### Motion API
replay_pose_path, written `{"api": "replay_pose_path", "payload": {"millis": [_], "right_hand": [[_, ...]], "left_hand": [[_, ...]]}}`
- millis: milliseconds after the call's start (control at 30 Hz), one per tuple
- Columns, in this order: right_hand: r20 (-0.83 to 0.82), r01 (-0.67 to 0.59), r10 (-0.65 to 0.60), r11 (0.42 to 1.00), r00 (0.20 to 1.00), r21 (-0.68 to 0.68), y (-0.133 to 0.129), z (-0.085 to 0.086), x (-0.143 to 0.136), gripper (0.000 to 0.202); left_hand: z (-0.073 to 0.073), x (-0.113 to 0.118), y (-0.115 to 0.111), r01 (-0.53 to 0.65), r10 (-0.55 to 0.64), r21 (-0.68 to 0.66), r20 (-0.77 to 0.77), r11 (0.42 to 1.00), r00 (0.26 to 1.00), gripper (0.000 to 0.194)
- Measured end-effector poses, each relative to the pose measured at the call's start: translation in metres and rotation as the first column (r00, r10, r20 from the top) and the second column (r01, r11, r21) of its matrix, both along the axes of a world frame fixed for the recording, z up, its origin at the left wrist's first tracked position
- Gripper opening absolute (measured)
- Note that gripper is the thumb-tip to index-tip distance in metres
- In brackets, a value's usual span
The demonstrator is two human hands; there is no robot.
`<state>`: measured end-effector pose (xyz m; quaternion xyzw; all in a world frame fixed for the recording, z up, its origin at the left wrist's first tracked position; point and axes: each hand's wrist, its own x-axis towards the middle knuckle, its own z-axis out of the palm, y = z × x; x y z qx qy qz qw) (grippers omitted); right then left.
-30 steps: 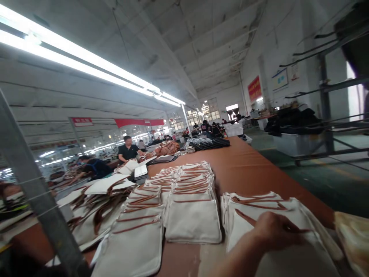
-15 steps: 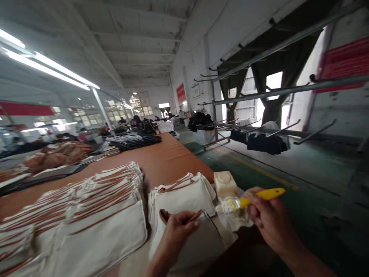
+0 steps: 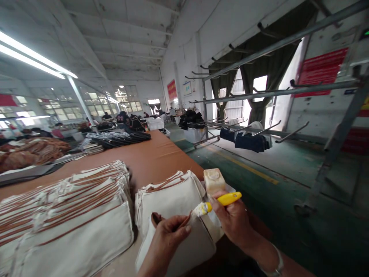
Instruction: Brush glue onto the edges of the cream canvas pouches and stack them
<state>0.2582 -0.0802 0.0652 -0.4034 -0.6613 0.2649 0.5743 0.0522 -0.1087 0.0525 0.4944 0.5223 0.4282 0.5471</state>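
My left hand (image 3: 172,231) pinches the brown top edge of a cream bag piece (image 3: 193,246) that lies at the table's near edge. In my right hand (image 3: 235,219) is a yellow-handled brush (image 3: 225,199), gripped by its handle. The brush's whitish, caked bristles point left and meet the brown edge close to my left fingertips; whether they touch it I cannot tell. Behind the held piece lies a small stack of cream bag pieces (image 3: 170,192) with brown edging. A stained, cream-coloured plastic container (image 3: 214,180) stands just beyond my right hand.
Rows of overlapping cream bag pieces (image 3: 86,231) cover the left of the brown table (image 3: 161,154). Dark and white strips (image 3: 121,139) are piled farther back. To the right, a metal rack (image 3: 253,94) with prongs stands on the green floor. Other people sit in the distance.
My right hand has brought the brush left from beside the container to the brown edge. My left hand keeps its pinch. The whole view has turned slightly right.
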Motion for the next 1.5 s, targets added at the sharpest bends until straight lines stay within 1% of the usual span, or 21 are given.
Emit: {"api": "replay_pose_path", "payload": {"millis": [100,167,233,300,400,467,500,567,633,700,800,867,900,967,1067,1167,1267,1333,1367,1433,1500], "right_hand": [[0.011,0.016,-0.016,1.000,1.000,0.025,-0.006,0.004,0.003,0.020],[0.039,-0.044,0.042,0.998,0.998,0.034,-0.010,0.006,0.002,0.018],[0.075,-0.099,0.095,0.994,0.993,0.052,-0.011,0.007,0.002,0.016],[0.080,-0.085,0.079,0.994,0.994,0.075,-0.009,0.009,0.005,0.017],[-0.002,0.032,-0.032,0.998,0.999,0.055,-0.002,0.014,0.018,0.020],[-0.107,0.060,-0.062,0.998,0.992,-0.022,0.003,0.016,0.028,0.023],[-0.169,0.041,-0.053,0.996,0.984,-0.078,0.006,0.016,0.031,0.025],[-0.296,-0.055,-0.004,0.980,0.955,-0.191,0.010,0.013,0.033,0.028],[-0.392,-0.175,0.059,0.948,0.918,-0.267,0.012,0.008,0.028,0.029],[-0.448,-0.288,0.129,0.907,0.885,-0.308,0.010,0.003,0.022,0.028],[-0.458,-0.401,0.217,0.844,0.862,-0.355,0.001,0.003,0.019,0.026],[-0.466,-0.428,0.232,0.822,0.854,-0.376,-0.003,0.006,0.024,0.025],[-0.478,-0.429,0.224,0.821,0.849,-0.377,-0.004,0.008,0.027,0.025],[-0.505,-0.395,0.184,0.849,0.843,-0.351,-0.003,0.010,0.032,0.026],[-0.464,-0.317,0.144,0.893,0.874,-0.320,0.000,0.011,0.032,0.027],[-0.379,-0.346,0.206,0.870,0.902,-0.351,-0.007,0.010,0.027,0.028],[-0.399,-0.367,0.219,0.863,0.890,-0.346,-0.018,0.010,0.030,0.029],[-0.486,-0.334,0.153,0.891,0.860,-0.309,-0.021,0.014,0.038,0.028],[-0.539,-0.305,0.110,0.908,0.835,-0.287,-0.022,0.017,0.044,0.027],[-0.645,-0.235,0.029,0.943,0.764,-0.236,-0.020,0.026,0.058,0.024],[-0.737,-0.175,-0.014,0.968,0.676,-0.179,-0.017,0.039,0.073,0.021]], "left_hand": [[0.000,0.001,-0.001,-0.012,0.012,0.001,-0.003,1.000,1.000,0.033],[0.000,0.001,-0.002,0.006,-0.006,-0.003,0.007,1.000,1.000,0.035],[0.000,0.001,-0.002,0.015,-0.015,0.008,-0.043,1.000,0.999,0.037],[-0.001,0.000,-0.004,-0.006,0.018,0.071,-0.165,0.997,0.986,0.036],[-0.004,-0.002,-0.008,0.002,0.082,0.251,-0.324,0.968,0.943,0.031],[-0.006,-0.003,-0.012,0.063,0.104,0.395,-0.387,0.917,0.916,0.026],[-0.007,-0.004,-0.014,0.102,0.118,0.467,-0.419,0.878,0.900,0.021],[-0.009,-0.004,-0.018,0.200,0.145,0.592,-0.482,0.781,0.864,0.011],[-0.011,-0.003,-0.020,0.286,0.172,0.670,-0.530,0.685,0.830,0.004],[-0.012,-0.002,-0.021,0.317,0.209,0.699,-0.556,0.642,0.804,0.002],[-0.011,-0.001,-0.021,0.298,0.255,0.697,-0.572,0.652,0.779,0.004],[-0.009,-0.001,-0.021,0.297,0.258,0.691,-0.579,0.659,0.773,0.004],[-0.008,-0.001,-0.021,0.301,0.257,0.691,-0.581,0.658,0.772,0.005],[-0.005,0.000,-0.021,0.304,0.257,0.692,-0.582,0.655,0.771,0.005],[-0.005,0.001,-0.021,0.312,0.247,0.678,-0.595,0.665,0.765,0.005],[-0.009,0.002,-0.020,0.311,0.228,0.633,-0.623,0.709,0.748,0.007],[-0.008,0.000,-0.013,0.239,0.265,0.604,-0.623,0.760,0.736,0.008],[0.002,-0.002,-0.001,0.180,0.294,0.594,-0.612,0.784,0.734,0.010],[0.011,-0.002,0.007,0.154,0.300,0.590,-0.596,0.792,0.745,0.011],[0.038,-0.002,0.022,0.110,0.272,0.576,-0.535,0.810,0.800,0.017],[0.072,-0.003,0.035,0.058,0.191,0.538,-0.395,0.841,0.899,0.028]]}}
